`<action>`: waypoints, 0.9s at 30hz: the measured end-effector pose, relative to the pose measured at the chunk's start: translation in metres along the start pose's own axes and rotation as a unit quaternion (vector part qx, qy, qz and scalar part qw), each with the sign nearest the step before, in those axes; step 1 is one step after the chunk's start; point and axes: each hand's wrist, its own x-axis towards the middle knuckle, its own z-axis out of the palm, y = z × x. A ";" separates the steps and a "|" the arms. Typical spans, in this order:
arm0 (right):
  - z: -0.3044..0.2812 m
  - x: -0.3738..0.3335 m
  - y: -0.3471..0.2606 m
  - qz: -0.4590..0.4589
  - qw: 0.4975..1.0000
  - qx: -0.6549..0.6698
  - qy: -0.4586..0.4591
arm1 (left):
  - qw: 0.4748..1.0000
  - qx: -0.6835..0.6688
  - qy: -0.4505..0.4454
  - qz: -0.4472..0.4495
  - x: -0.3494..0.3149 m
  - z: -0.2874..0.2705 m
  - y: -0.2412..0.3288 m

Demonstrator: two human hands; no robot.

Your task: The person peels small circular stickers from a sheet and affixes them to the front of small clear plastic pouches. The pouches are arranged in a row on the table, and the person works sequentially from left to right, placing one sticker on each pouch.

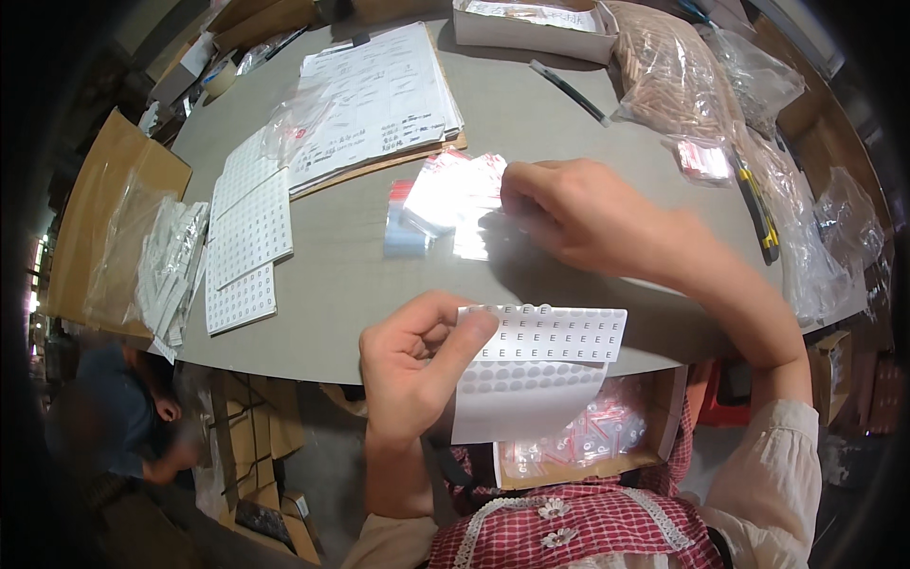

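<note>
My left hand (409,370) pinches a sheet of round white stickers (559,334) between thumb and fingers, above the table's near edge. The sheet is folded, and its lower part shows rows of grey circles where stickers have been peeled off. My right hand (592,209) is over the right side of a small pile of clear zip bags (441,199) with red strips. Its fingers are pinched together; whatever lies between them is hidden. Glare whitens much of the pile.
Sticker sheets (254,213) and a clipboard with papers (370,104) lie left. A pen (569,92), large bag of brown sticks (668,71) and yellow-black cutter (758,213) are right. A carton of small bags (578,436) sits below the edge. Another person (123,417) is lower left.
</note>
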 end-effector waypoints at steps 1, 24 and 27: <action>0.007 -0.002 0.001 -0.020 0.999 -0.043 0.026 | 1.000 -0.009 -0.008 -0.003 0.000 -0.001 0.000; -0.056 -0.128 -0.020 -0.020 0.957 0.259 -0.127 | 0.997 -0.008 0.050 0.066 -0.004 0.002 -0.006; -0.062 -0.131 -0.018 0.112 0.985 0.127 -0.027 | 0.997 -0.022 0.047 0.060 -0.004 0.000 -0.007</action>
